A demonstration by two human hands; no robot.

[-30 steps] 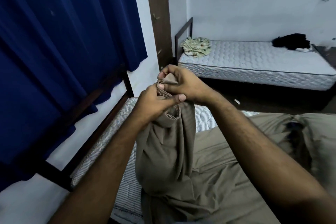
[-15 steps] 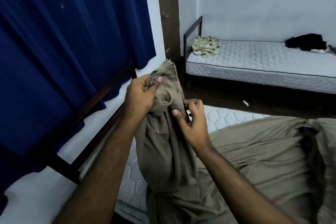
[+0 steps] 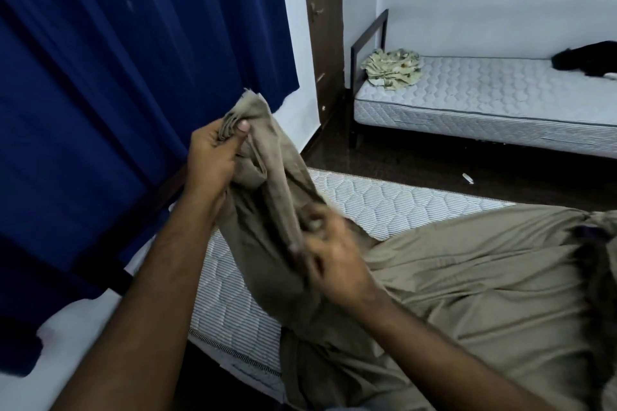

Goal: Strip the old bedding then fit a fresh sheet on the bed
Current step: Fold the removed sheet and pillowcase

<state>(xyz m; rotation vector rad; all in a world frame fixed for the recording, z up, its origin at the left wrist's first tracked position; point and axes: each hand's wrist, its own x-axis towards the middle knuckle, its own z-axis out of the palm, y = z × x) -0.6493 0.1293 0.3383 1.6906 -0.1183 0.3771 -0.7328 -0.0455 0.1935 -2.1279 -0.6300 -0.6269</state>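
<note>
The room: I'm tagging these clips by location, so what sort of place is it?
Most likely a plain shared bedroom or dormitory. A second bed with a bare mattress stands along the far wall, the near mattress is half covered by a brown sheet, and a blue curtain hangs on the left.

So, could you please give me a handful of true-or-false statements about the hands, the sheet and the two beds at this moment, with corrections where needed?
1. The left hand grips a bunched corner of the khaki sheet raised above the near mattress. True.
2. The right hand is empty and away from the sheet. False: it holds the sheet lower down, though blur hides the exact finger placement.
3. The near mattress is fully covered. False: its quilted corner lies bare.
4. A crumpled patterned cloth lies on the far mattress. True.
5. The curtain is red. False: it is dark blue.
</note>
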